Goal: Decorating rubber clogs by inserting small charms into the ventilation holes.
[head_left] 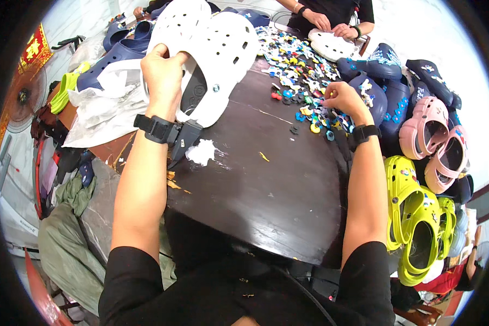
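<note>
Left of the charm heap, the left hand gripped white clogs whose visible holes were bare, their decorating seemingly not begun, while the right hand curled at the heap, whether holding anything I could not tell, and decorated pink clogs lay right of the heap.

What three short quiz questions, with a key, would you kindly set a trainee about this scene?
1. Which hand holds the white clogs?
2. True or false: the pink clogs lie to the right of the scattered, multicoloured shoe charms.
3. Choose one: the right hand is nearest to (a) the yellow-green clogs, (b) the shoe charms, (c) the white clogs.

Key: 1. The left hand. 2. True. 3. (b).
</note>
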Tool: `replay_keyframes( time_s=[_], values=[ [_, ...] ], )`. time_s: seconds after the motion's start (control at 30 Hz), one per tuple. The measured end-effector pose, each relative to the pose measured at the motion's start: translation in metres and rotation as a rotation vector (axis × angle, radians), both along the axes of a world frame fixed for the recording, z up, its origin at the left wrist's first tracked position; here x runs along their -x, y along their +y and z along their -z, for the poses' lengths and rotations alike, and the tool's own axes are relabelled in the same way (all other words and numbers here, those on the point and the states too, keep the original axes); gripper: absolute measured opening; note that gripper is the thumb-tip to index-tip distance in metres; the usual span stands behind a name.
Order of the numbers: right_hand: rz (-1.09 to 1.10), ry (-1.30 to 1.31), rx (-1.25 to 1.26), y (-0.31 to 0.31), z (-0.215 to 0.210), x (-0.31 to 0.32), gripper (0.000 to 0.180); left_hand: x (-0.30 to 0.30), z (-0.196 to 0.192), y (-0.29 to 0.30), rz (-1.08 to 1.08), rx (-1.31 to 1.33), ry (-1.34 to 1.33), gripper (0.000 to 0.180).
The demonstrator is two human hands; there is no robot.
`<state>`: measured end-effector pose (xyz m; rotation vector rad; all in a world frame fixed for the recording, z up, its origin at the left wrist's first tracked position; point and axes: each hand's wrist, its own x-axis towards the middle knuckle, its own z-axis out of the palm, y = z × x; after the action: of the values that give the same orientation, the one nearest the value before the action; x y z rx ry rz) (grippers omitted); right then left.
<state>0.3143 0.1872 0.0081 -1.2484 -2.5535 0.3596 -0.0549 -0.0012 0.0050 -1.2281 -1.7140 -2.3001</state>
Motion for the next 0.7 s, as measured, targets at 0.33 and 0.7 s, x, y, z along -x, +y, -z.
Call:
replay_keyframes(
  time_s=[0.33,0.7],
  values=[
    [0.224,0.123,-0.157,0.021,0.021,-0.015,0.014,-0.014,-0.008,-0.004,0.048,0.01,-0.085,0.026],
    [0.093,0.108,-0.078,0.011,0.025,-0.01,0.017,-0.01,-0.004,-0.001,0.054,-0.012,-0.047,0.024]
  ],
)
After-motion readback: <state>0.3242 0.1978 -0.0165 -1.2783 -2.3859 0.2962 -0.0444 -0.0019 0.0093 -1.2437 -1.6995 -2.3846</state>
